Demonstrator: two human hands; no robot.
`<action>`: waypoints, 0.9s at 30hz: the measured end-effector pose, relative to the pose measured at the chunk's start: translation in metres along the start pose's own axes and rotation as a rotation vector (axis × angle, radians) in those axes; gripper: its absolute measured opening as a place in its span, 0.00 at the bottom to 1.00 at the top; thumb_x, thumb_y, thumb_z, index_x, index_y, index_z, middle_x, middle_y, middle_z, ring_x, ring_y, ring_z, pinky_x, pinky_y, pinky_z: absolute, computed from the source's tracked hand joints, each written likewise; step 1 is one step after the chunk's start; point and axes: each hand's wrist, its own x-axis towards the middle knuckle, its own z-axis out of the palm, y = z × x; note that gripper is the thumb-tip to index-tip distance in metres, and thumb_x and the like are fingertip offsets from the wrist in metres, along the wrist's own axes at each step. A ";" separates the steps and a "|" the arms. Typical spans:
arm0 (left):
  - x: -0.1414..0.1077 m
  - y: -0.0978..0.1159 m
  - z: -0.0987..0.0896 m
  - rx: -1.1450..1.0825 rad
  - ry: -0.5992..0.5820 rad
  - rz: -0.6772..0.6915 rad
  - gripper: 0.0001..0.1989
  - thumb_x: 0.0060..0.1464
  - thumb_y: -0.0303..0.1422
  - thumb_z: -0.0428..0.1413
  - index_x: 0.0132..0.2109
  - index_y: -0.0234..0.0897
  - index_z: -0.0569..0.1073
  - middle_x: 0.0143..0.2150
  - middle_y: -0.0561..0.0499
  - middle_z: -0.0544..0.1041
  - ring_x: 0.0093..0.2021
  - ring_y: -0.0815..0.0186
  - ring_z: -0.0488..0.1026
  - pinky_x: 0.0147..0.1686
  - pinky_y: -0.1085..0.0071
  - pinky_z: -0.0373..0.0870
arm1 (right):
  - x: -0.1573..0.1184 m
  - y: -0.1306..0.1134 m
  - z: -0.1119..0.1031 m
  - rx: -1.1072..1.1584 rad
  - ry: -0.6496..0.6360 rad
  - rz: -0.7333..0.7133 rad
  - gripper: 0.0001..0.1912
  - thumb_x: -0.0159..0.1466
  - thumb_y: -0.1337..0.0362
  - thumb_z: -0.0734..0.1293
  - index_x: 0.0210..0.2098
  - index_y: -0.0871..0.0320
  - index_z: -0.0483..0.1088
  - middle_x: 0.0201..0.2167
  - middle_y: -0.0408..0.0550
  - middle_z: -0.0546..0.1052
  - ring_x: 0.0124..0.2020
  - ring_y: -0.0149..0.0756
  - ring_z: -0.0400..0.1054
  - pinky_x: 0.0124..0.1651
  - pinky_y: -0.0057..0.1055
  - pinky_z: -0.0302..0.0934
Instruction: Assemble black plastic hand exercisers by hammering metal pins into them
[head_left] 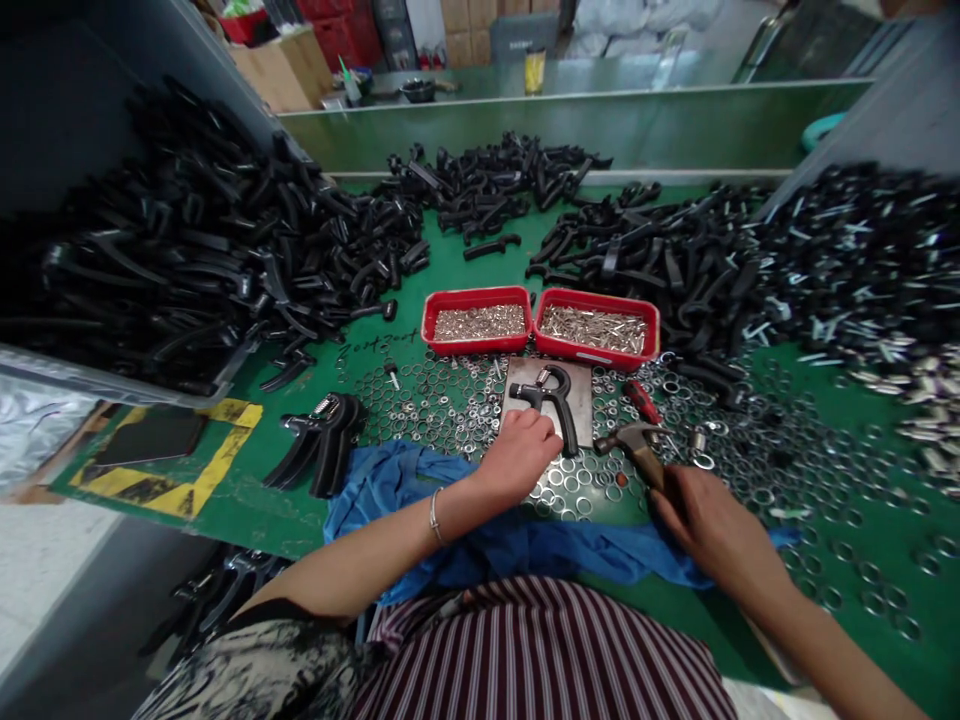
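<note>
My left hand (525, 452) is closed round the near part of a black hand grip (564, 412) with a metal spring, which lies on a square metal plate (583, 386). In my right hand (701, 515) is the wooden handle of a claw hammer (643, 450); its head is just right of the plate, apart from the hand grip. Beyond the plate stand two red trays, the left tray (476, 349) with tiny metal parts and the right tray (596, 357) with small pins. A red-handled tool (641, 400) lies near the hammer head.
Black handles (300, 250) are heaped at left, back and right. Metal rings (795, 440) are scattered over the green table (277, 520). A blue cloth (600, 550) lies along the near edge. Assembled grips (330, 445) and a phone (154, 440) are at left.
</note>
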 end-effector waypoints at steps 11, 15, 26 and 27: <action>0.018 0.007 0.005 0.122 -0.038 0.260 0.12 0.65 0.28 0.47 0.38 0.30 0.75 0.36 0.41 0.73 0.42 0.55 0.67 0.43 0.58 0.59 | 0.007 0.010 -0.016 0.127 0.083 -0.024 0.20 0.68 0.52 0.60 0.52 0.59 0.66 0.41 0.58 0.75 0.42 0.50 0.71 0.45 0.44 0.66; 0.008 0.001 -0.007 0.015 0.026 0.181 0.11 0.65 0.28 0.47 0.40 0.31 0.73 0.36 0.43 0.74 0.40 0.56 0.68 0.45 0.57 0.62 | 0.019 0.006 -0.039 0.318 0.107 0.131 0.21 0.68 0.48 0.60 0.51 0.57 0.65 0.34 0.54 0.77 0.31 0.45 0.73 0.34 0.40 0.67; -0.005 -0.066 -0.027 -1.037 0.361 -0.466 0.08 0.59 0.35 0.57 0.44 0.38 0.77 0.41 0.49 0.81 0.40 0.64 0.77 0.43 0.66 0.73 | 0.102 -0.059 -0.065 0.331 0.093 -0.018 0.18 0.72 0.55 0.55 0.54 0.55 0.65 0.41 0.53 0.79 0.35 0.42 0.76 0.34 0.34 0.67; -0.005 -0.071 -0.025 -1.083 0.360 -0.484 0.09 0.59 0.36 0.58 0.44 0.37 0.77 0.40 0.49 0.81 0.40 0.64 0.78 0.43 0.66 0.74 | 0.109 -0.061 -0.062 0.264 0.054 -0.052 0.17 0.72 0.55 0.55 0.52 0.56 0.66 0.42 0.54 0.79 0.36 0.43 0.75 0.35 0.35 0.66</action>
